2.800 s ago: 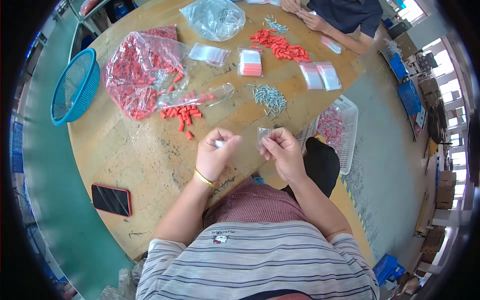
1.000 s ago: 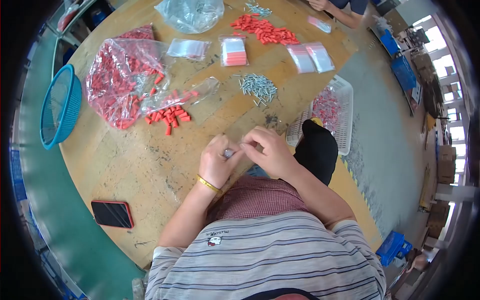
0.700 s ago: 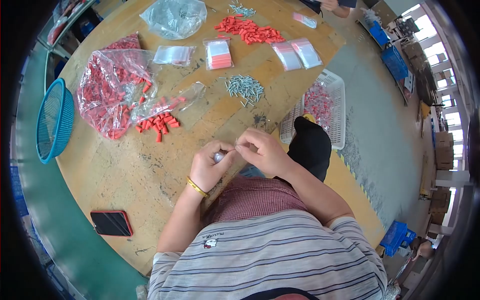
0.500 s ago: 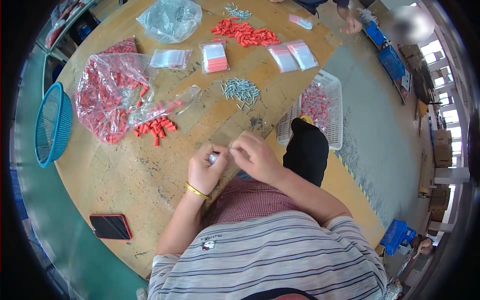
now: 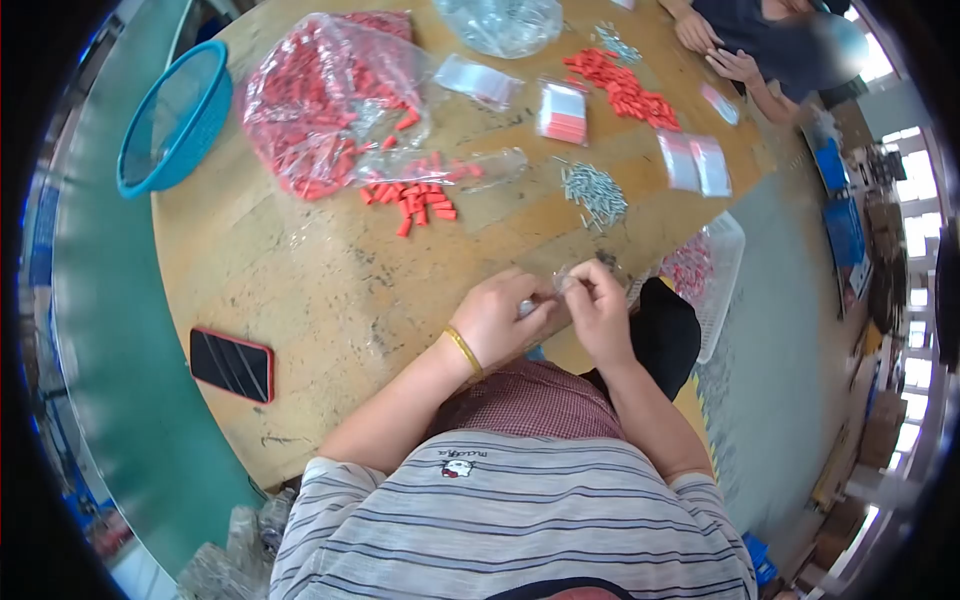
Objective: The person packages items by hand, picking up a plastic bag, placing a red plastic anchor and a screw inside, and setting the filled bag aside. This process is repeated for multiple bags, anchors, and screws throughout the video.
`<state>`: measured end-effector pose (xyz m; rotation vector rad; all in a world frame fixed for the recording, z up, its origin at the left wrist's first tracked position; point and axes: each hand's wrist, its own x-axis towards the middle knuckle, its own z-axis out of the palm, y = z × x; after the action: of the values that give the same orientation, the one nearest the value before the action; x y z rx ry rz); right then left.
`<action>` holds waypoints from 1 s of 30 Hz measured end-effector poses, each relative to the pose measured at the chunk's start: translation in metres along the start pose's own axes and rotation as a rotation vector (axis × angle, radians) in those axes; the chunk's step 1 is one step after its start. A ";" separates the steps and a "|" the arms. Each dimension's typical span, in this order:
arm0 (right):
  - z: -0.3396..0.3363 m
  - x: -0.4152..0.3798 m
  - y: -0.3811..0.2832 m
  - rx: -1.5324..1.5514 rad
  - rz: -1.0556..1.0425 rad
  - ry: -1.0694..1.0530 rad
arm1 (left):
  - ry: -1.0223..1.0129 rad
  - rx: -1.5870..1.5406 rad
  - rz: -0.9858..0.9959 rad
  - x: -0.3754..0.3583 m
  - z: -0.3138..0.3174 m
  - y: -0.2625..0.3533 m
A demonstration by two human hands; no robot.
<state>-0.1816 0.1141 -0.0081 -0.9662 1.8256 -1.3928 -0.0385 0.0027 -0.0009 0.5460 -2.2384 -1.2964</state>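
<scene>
My left hand (image 5: 503, 318) is closed around a small shiny, whitish thing (image 5: 526, 309), mostly hidden by the fingers. Just right of it, my right hand (image 5: 599, 313) pinches a piece of clear plastic (image 5: 560, 277), which looks like a small bag. Both hands are over the table's near edge, fingertips a short way apart. Beyond them lies a pile of metal screws (image 5: 594, 194). Loose red plastic plugs (image 5: 412, 204) lie farther left, by a large clear bag of red plugs (image 5: 325, 100).
Packs of small zip bags (image 5: 563, 112) lie farther back, near another red pile (image 5: 622, 90). A phone (image 5: 232, 365) and a blue basket (image 5: 176, 120) are at left. A white crate (image 5: 728, 270) stands at right below the table. A co-worker's hands (image 5: 715, 48) are at the far side.
The camera view has turned, so the table's things appear farther right and higher. My hands have drawn slightly apart, and the clear plastic shows between them. More of the co-worker is in view.
</scene>
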 end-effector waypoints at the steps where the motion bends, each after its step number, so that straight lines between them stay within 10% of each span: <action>1: 0.000 0.010 -0.006 -0.021 -0.020 -0.021 | -0.005 -0.041 -0.023 0.001 -0.004 0.000; 12: 0.090 0.134 -0.026 -0.820 -0.966 -0.429 | -0.158 0.010 -0.043 -0.005 -0.010 -0.024; 24: 0.104 0.126 -0.033 -1.314 -1.041 -0.319 | -0.209 0.066 -0.173 0.003 -0.017 -0.003; 30: 0.051 0.108 -0.044 -0.704 -0.660 -0.220 | -0.105 0.023 -0.097 0.002 -0.013 -0.008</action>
<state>-0.1878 -0.0104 0.0172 -2.1372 1.9339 -0.8891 -0.0322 -0.0110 -0.0022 0.6145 -2.3408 -1.3782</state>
